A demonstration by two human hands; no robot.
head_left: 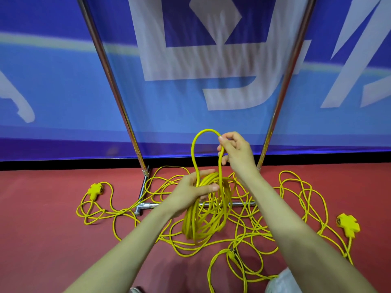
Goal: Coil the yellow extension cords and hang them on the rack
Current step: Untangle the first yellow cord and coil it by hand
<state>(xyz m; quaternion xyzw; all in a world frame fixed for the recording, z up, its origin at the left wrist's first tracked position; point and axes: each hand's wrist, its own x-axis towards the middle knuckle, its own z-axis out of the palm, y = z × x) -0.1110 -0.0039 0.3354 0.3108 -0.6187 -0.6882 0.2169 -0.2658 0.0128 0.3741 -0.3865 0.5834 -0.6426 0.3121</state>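
Blue banner (63,92) w/ white lettering behind, red floor (42,229), black strip (63,163) btwn them

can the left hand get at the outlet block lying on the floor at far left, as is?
Probably not as is: the left hand grips the coil, and the outlet block lies on the floor, well off to its side. Nothing blocks the path, though.

Glossy chrome rack (110,66) poles (mirror-bright), matt yellow cords (203,218), rippled cloth banner (211,60).
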